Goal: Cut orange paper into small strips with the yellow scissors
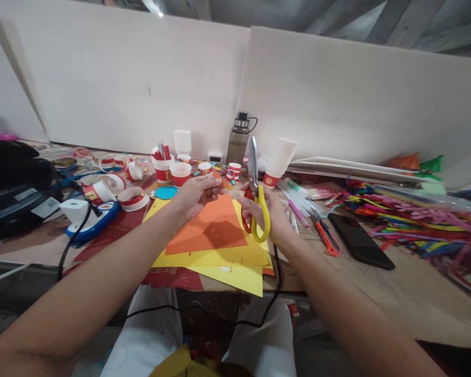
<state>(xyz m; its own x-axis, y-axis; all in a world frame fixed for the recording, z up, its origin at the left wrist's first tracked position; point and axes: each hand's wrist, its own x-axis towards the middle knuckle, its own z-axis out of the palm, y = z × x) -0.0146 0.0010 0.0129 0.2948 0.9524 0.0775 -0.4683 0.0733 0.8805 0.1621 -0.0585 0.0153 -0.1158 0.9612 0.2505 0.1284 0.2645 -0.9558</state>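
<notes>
My right hand [278, 213] is closed around a pair of scissors [261, 212] with yellow and red handles. Their blades point up and look closed together. To the left, my left hand [200, 196] has its fingers curled in a pinch. Something orange shows by its fingertips, but I cannot tell whether it is held or lies behind. Both hands hover over an orange sheet of paper [210, 230], which rests on yellow sheets [239, 277] on the table. A blue paper disc [165, 193] lies just left of my left hand.
Paper cups [180, 173] and cut cup rings [132, 199] stand left and back. A bottle [237, 141] and a cup stack [282, 157] are behind. At right lie a box cutter [327, 238], a phone [361, 241] and pipe cleaners [419, 220]. A black cable [277, 283] hangs in front.
</notes>
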